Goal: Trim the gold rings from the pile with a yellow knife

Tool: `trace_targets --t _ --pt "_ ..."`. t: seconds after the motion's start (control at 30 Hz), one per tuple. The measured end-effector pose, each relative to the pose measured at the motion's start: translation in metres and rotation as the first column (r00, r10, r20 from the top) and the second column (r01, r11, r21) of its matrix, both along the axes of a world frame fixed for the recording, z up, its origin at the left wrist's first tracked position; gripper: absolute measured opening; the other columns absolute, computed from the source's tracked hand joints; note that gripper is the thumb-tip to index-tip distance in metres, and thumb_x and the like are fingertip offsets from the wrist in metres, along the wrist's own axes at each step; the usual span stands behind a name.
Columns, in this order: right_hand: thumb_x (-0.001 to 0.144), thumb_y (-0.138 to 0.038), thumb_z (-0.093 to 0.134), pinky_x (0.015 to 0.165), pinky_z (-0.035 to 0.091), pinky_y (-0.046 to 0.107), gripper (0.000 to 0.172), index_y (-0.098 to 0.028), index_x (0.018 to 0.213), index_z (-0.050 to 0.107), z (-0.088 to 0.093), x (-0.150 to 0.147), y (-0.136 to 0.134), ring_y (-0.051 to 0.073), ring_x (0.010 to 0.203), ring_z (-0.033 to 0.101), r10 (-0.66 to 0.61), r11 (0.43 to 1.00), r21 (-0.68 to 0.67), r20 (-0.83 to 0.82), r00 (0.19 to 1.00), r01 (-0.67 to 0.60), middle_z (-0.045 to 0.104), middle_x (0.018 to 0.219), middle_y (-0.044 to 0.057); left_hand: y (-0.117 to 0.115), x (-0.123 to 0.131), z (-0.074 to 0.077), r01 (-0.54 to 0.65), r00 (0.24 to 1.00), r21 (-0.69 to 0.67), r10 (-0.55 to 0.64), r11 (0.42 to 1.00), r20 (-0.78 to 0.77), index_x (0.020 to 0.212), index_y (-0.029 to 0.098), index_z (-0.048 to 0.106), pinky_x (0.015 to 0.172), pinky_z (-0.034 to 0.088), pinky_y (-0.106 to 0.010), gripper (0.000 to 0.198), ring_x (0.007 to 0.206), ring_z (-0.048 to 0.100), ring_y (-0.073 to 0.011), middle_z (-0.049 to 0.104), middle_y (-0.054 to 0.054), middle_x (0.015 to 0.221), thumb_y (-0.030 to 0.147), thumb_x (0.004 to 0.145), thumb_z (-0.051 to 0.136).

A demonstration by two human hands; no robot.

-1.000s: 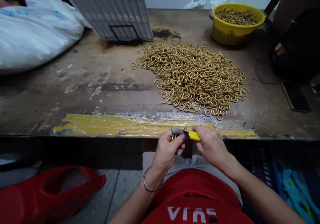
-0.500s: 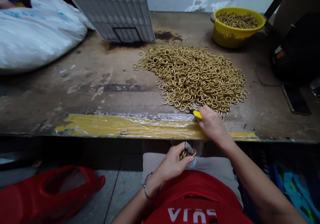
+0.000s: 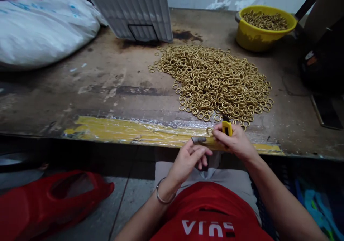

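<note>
A wide heap of brass-coloured rings lies on the brown worktable. At the near edge of the heap, my right hand is closed on a yellow cutter, its dark tip pointing up and away. A single ring is pinched at that hand's fingertips, over the yellow tape. My left hand is just left of it, in front of the table edge, with its fingers apart and no rings visible in it. Grey wrapping covers its index finger.
A yellow basin of rings stands at the back right. A grey ribbed panel leans at the back, beside a white sack. A phone lies at the right. Below left is a red plastic object.
My left hand has opened and risen toward the table edge; the rings it held are gone from it. My right hand has drawn back from the heap, now with a ring beside the cutter.
</note>
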State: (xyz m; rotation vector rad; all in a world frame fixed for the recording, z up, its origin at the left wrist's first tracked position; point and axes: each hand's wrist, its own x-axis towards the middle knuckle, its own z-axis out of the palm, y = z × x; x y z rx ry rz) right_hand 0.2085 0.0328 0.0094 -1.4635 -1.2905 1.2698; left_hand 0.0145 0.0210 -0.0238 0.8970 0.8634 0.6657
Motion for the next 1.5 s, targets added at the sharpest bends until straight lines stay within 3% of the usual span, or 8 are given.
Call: trace_targets --t 0.13,0.3,0.5,0.63,0.73,0.87,1.07,1.5 --pt "0.078 -0.051 0.074 0.041 0.03 0.02 0.036 -0.02 0.086 0.06 -0.006 -0.016 -0.021 0.006 0.043 0.039 -0.098 0.988 -0.152 -0.426 0.899 0.036 0.052 0.058 -0.007 0.008 0.01 0.014 -0.073 0.974 -0.143 0.101 0.987 0.202 0.092 0.013 0.064 0.039 0.034 -0.015 0.039 0.045 0.051 -0.0051 0.07 -0.002 0.074 0.042 0.075 0.084" --pt "0.079 -0.053 0.075 0.04 0.03 0.019 0.037 -0.02 0.088 0.059 -0.016 -0.025 -0.032 0.006 0.043 0.038 -0.153 0.982 -0.176 -0.517 0.842 0.07 0.053 0.058 -0.008 0.005 0.016 0.018 -0.033 0.95 -0.201 0.094 0.979 0.298 0.083 0.013 0.068 0.04 0.035 -0.015 0.035 0.046 0.053 -0.0056 0.071 -0.002 0.074 0.039 0.071 0.088" --pt "0.089 -0.046 0.064 0.055 0.042 0.024 0.027 -0.019 0.085 0.067 -0.005 -0.01 -0.036 0.011 0.057 0.051 -0.107 0.991 0.071 -0.081 0.991 0.113 0.059 0.065 -0.002 0.004 0.009 0.023 -0.011 0.965 -0.151 0.05 0.989 0.256 0.08 0.011 0.071 0.05 0.044 -0.02 0.035 0.05 0.054 -0.0073 0.063 -0.001 0.063 0.041 0.071 0.088" --pt "0.094 -0.035 0.059 0.076 0.05 0.028 0.021 -0.02 0.099 0.073 0.003 -0.006 -0.037 0.016 0.082 0.066 -0.069 0.964 0.261 0.09 0.994 0.043 0.074 0.09 0.003 0.003 0.01 0.023 -0.028 0.98 -0.147 0.056 0.989 0.19 0.075 0.012 0.071 0.048 0.044 -0.02 0.037 0.049 0.054 -0.0083 0.062 -0.001 0.06 0.043 0.068 0.09" --pt "0.096 -0.027 0.057 0.077 0.051 0.028 0.018 -0.02 0.102 0.072 0.003 -0.006 -0.039 0.016 0.082 0.068 -0.05 0.942 0.336 0.198 0.979 -0.02 0.074 0.09 0.004 0.0 0.011 0.02 -0.022 0.986 -0.131 0.044 0.991 0.161 0.078 0.012 0.073 0.049 0.046 -0.021 0.037 0.049 0.055 -0.0091 0.064 -0.001 0.061 0.043 0.067 0.09" --pt "0.087 -0.007 0.051 0.074 0.049 0.028 0.027 -0.017 0.106 0.068 0.001 -0.008 -0.047 0.018 0.082 0.066 -0.05 0.899 0.387 0.557 0.829 -0.206 0.071 0.092 0.007 -0.003 0.01 0.016 -0.085 0.99 -0.05 0.09 0.995 0.112 0.078 0.013 0.072 0.05 0.046 -0.02 0.037 0.05 0.055 -0.0089 0.064 -0.001 0.061 0.046 0.072 0.086" --pt "0.078 0.001 0.049 0.066 0.043 0.028 0.034 -0.017 0.101 0.067 0.002 -0.017 -0.052 0.018 0.073 0.061 -0.004 0.936 0.183 0.858 0.514 -0.299 0.068 0.093 0.007 -0.002 0.005 0.018 -0.134 0.99 0.109 0.137 0.985 -0.024 0.079 0.013 0.07 0.051 0.048 -0.021 0.03 0.05 0.054 -0.0092 0.061 0.002 0.057 0.041 0.075 0.083" --pt "0.087 -0.003 0.047 0.06 0.033 0.03 0.028 -0.018 0.099 0.067 0.003 -0.025 -0.038 0.017 0.068 0.06 0.041 0.933 0.094 0.93 0.364 -0.347 0.069 0.09 0.007 0.006 -0.007 0.028 -0.097 0.963 0.31 0.168 0.946 -0.211 0.071 0.016 0.068 0.049 0.04 -0.021 0.012 0.048 0.05 -0.0099 0.058 0.003 0.053 0.024 0.079 0.073"
